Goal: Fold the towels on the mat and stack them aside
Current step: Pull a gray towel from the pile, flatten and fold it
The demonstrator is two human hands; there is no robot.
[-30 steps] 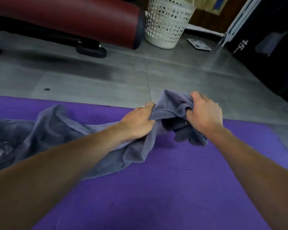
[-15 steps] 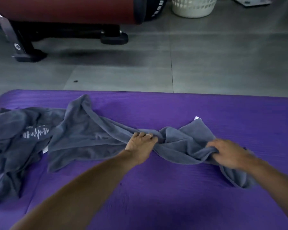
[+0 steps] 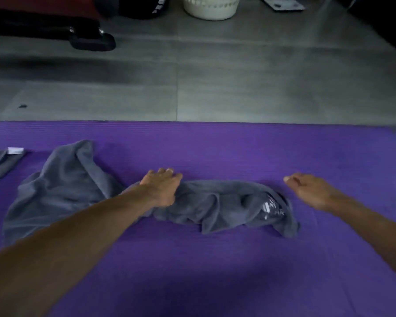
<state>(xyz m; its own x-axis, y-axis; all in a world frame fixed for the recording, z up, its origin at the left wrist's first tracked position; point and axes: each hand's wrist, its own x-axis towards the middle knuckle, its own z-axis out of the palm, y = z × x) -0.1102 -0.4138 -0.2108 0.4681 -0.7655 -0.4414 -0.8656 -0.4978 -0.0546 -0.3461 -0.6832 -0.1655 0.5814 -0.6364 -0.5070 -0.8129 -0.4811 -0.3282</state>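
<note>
Grey towel (image 3: 226, 207) lies crumpled across mat (image 3: 238, 152) centre, bunched w/ printed end at 3 o'clock, spread end toward 9. L hand (image 3: 161, 189) rests on its middle, fingers (image 3: 167, 171) straight, close together. R hand (image 3: 311, 191) hovers just beside towel at 3 o'clock, fingers loose, holding nothing. 2nd towel (image 3: 0, 164) at 9 o'clock edge. White basket (image 3: 212, 8) on floor at 12.

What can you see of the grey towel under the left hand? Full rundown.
The grey towel looks like soft terry cloth. It lies unfolded and rumpled in a long band across the purple mat, bunched at the right end, where a blurred white print shows, and spread wider at the left. The left hand rests on its middle. The right hand is off it, to its right.
</note>
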